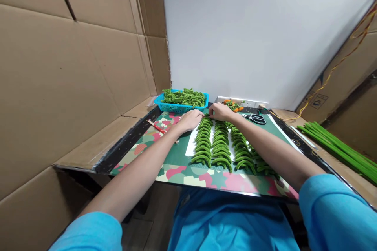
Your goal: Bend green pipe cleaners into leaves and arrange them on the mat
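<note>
Four rows of curved, fuzzy green pipe cleaner pieces (221, 141) lie on white paper (191, 146) on the table. At the far end of the leftmost row, my left hand (191, 120) and my right hand (220, 111) are close together with their fingers closed. A curved green pipe cleaner piece (206, 115) shows between the fingertips, partly hidden by them. My right forearm crosses above the rightmost rows and covers part of them. Just behind my hands, a blue basket (179, 108) holds a heap of similar green pieces (187, 97).
Black-handled scissors (255, 119) and a bundle with orange tips and green stems (234, 105) lie to the right. A red-and-white strip (157, 127) is at the left. Long green stems (338, 145) lie far right. Cardboard (73, 66) walls the left; a power strip (250, 104) runs along the back.
</note>
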### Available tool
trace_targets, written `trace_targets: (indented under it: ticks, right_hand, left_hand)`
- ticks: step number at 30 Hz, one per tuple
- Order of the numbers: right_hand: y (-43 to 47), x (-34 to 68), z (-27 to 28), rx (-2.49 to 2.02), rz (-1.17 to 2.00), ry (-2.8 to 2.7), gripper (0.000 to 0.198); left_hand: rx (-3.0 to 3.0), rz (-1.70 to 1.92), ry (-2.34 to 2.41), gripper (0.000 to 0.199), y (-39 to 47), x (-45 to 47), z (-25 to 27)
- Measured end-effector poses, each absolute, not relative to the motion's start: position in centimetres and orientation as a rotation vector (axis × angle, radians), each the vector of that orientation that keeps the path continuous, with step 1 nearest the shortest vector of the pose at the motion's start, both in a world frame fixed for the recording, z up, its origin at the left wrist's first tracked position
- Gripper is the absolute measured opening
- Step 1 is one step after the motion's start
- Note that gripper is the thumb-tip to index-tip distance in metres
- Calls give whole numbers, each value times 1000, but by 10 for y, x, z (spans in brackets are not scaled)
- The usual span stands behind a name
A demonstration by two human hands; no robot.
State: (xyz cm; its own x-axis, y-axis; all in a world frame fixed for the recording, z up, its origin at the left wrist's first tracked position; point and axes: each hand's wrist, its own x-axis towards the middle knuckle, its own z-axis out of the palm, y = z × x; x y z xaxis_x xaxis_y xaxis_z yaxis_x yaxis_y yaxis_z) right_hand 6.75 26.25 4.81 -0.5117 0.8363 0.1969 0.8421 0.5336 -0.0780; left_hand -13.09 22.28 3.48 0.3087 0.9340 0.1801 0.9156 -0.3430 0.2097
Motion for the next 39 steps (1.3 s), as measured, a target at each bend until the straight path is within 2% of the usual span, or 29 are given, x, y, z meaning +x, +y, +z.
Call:
trace_targets:
  ticks: [7,23,29,39]
  right_hand:
    - [268,71,45,-1433,-44,-2523,14]
    - [272,76,46,-1368,4,-2540,5]
    - [273,72,42,-1405,-76,-2501,9]
    - [269,71,46,-1367,-62,-2545,17]
  left_hand:
    - [2504,423,1724,45,222,-130,36]
    - [2496,459,1711,43,221,-129,36]
    - [2492,483,1711,40,219,-128,38]
    - [2489,465,1698,50,219,-131,36]
